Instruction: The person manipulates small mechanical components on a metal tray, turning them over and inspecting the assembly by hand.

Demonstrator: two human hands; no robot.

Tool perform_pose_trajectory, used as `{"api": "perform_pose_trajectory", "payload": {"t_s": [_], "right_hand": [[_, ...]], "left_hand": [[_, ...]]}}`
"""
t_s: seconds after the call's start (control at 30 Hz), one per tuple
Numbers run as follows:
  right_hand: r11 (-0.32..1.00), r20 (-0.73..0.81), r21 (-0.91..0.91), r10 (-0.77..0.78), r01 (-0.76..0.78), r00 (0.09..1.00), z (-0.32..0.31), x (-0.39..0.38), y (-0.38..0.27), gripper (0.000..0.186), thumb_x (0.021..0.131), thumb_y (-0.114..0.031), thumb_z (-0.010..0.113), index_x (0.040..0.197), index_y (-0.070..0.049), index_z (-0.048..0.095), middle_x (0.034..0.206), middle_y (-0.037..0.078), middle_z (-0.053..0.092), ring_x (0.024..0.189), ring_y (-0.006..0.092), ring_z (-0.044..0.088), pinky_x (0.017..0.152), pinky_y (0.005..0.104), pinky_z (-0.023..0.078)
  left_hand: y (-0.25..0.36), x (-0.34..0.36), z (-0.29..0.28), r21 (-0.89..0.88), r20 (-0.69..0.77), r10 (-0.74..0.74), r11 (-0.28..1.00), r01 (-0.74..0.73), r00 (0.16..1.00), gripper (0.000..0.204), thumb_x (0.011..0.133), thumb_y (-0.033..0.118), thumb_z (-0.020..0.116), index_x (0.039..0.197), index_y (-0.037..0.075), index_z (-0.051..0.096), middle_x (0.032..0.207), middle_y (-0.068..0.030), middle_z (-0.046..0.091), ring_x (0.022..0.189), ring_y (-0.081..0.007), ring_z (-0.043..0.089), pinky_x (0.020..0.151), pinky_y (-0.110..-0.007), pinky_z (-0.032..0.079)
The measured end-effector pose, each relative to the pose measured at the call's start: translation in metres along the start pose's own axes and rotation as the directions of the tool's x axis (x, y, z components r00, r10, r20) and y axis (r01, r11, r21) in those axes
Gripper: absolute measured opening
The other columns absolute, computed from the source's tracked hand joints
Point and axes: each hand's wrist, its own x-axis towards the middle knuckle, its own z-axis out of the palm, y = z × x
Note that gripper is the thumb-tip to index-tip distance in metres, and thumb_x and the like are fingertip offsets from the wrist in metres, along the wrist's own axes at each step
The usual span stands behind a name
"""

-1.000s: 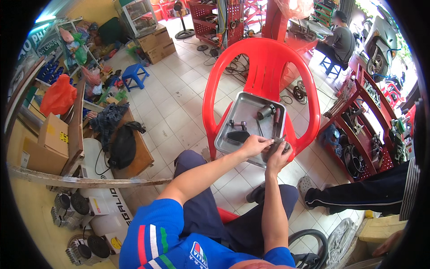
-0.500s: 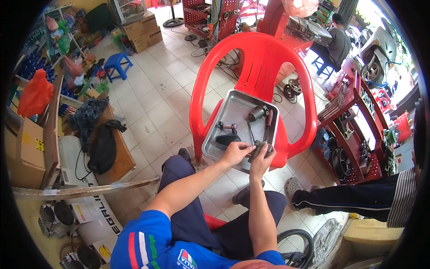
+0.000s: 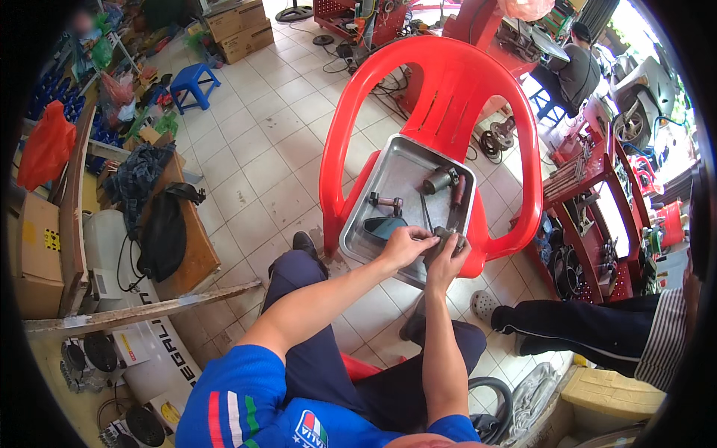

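Close together over the near end of a metal tray (image 3: 408,161), my left hand (image 3: 409,245) and my right hand (image 3: 448,261) are on a small dark grey metal part (image 3: 443,237). My right hand grips it from the right side; my left fingertips pinch at its left. A thin dark rod (image 3: 426,211) reaches up from near the fingers. Lying in the tray are a cylindrical metal part (image 3: 439,181), a red-handled tool (image 3: 458,191), a short metal piece with thicker ends (image 3: 387,201) and a dark, flat, shiny piece (image 3: 383,226).
The tray rests on a red plastic chair (image 3: 515,160) with raised arms. A red tool rack (image 3: 590,175) stands right, near another person's legs (image 3: 575,321). Left are a wooden bench (image 3: 190,243) and a blue stool (image 3: 194,86). Someone sits far right (image 3: 579,71).
The view has shifted slightly, with the tray and chair now a little further right. Both hands stay on the metal part. The red-handled tool now shows less of its length.
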Motion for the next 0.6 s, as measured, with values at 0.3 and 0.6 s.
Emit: {"api": "perform_pose_trajectory", "payload": {"t_s": [0.3, 0.6], "right_hand": [[0.995, 0.020, 0.088, 0.054, -0.056, 0.998, 0.003, 0.000, 0.009, 0.037, 0.102, -0.033, 0.052, 0.118, 0.000, 0.049, 0.106, 0.014, 0.059, 0.096, 0.0205, 0.057, 0.084, 0.0331, 0.047], [1.000, 0.001, 0.004, 0.009, -0.009, 1.000, -0.007, -0.005, 0.005, 0.039, 0.101, -0.035, 0.053, 0.119, 0.000, 0.050, 0.105, 0.015, 0.060, 0.095, 0.0218, 0.058, 0.085, 0.0344, 0.046]], "left_hand": [[0.014, -0.005, -0.003, -0.103, -0.005, -0.056, 0.993, 0.055, 0.998, 0.027, 0.092, 0.019, 0.069, 0.104, -0.005, 0.070, 0.097, -0.0102, 0.070, 0.087, -0.0153, 0.067, 0.075, -0.029, 0.058], [0.007, -0.010, 0.002, -0.100, 0.038, -0.114, 0.988, 0.117, 0.993, 0.031, 0.093, 0.019, 0.068, 0.110, -0.007, 0.066, 0.103, -0.0108, 0.069, 0.091, -0.0157, 0.067, 0.083, -0.029, 0.056]]}}
